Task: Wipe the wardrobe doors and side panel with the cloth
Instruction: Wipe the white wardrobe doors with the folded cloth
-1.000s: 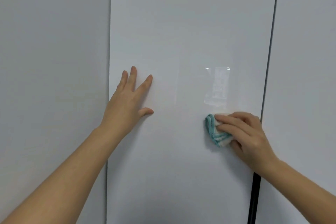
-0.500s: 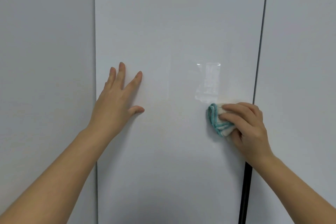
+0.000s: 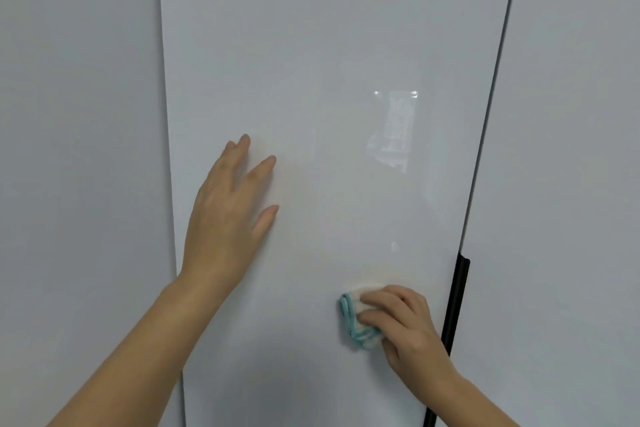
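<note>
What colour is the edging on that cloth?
Teal-blue edging on a white cloth, seen in the head view under the right hand.

A white cloth (image 3: 360,321) edged in teal stripes against a glossy pale-grey wardrobe door (image 3: 329,62) with a black handle (image 3: 453,315).

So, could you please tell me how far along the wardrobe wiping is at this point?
Done: hard to say; the glossy middle door shows no streaks marking a wiped area. In hand: the right hand presses the cloth against that door, near the black handle, while the left hand rests flat on it. Left, it seems: the left panel and the right door, neither being touched.
</note>
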`<state>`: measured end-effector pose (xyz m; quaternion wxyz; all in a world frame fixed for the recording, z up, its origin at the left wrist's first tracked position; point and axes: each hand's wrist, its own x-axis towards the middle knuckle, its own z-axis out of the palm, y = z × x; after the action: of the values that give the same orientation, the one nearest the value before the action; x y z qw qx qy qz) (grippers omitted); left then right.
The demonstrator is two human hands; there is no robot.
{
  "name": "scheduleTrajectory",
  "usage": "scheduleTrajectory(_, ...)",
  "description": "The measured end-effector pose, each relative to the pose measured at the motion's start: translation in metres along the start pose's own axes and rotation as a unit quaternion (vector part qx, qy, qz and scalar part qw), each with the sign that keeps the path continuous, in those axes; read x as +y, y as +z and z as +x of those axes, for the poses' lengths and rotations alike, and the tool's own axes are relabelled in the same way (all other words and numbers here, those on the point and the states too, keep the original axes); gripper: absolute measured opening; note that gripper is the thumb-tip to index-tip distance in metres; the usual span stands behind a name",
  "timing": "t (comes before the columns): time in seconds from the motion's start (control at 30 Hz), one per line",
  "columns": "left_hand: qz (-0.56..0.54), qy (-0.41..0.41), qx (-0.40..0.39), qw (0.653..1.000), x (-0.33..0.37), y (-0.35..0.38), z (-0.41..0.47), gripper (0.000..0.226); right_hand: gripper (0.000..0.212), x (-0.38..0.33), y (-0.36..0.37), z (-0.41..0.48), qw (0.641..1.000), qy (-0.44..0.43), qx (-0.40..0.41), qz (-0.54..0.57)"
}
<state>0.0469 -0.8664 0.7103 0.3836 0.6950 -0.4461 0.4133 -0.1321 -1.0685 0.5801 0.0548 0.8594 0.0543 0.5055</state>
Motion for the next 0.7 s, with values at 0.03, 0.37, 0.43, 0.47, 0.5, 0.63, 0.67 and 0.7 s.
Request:
scheduleTrajectory(0.03,-0.019,-0.009,0.006,1.000,0.003,0.000,-0.014,0.055,0.025,-0.008,-0.004,0.006,0.998,0.041,0.007,0.042)
scheduleTrajectory(0.37,-0.376,-0.389,-0.121,0.832,0.044,-0.019,-0.091,0.019,0.017,-0.094,-0.040,0.101,0.762,0.394,0.145,0.493)
scheduleTrajectory(0.43,-0.407,-0.405,-0.147,0.805,0.049,-0.022,-0.094,0.024,0.019,-0.098,-0.037,0.109,0.732,0.401,0.145,0.532)
scheduleTrajectory(0.47,-0.420,-0.412,-0.149,0.795,0.051,-0.024,-0.093,0.025,0.021,-0.098,-0.037,0.112,0.722,0.405,0.143,0.542)
scheduleTrajectory(0.5,-0.429,-0.417,-0.147,0.788,0.051,-0.027,-0.092,0.025,0.023,-0.098,-0.036,0.113,0.714,0.412,0.140,0.548)
scheduleTrajectory(0.63,-0.412,-0.404,-0.181,0.797,0.056,-0.036,-0.087,0.043,0.032,-0.097,-0.036,0.112,0.695,0.438,0.140,0.553)
scheduleTrajectory(0.67,-0.408,-0.402,-0.195,0.796,0.059,-0.037,-0.087,0.045,0.034,-0.096,-0.036,0.111,0.695,0.441,0.138,0.551)
scheduleTrajectory(0.7,-0.410,-0.404,-0.201,0.793,0.061,-0.038,-0.087,0.044,0.037,-0.095,-0.037,0.109,0.693,0.443,0.133,0.552)
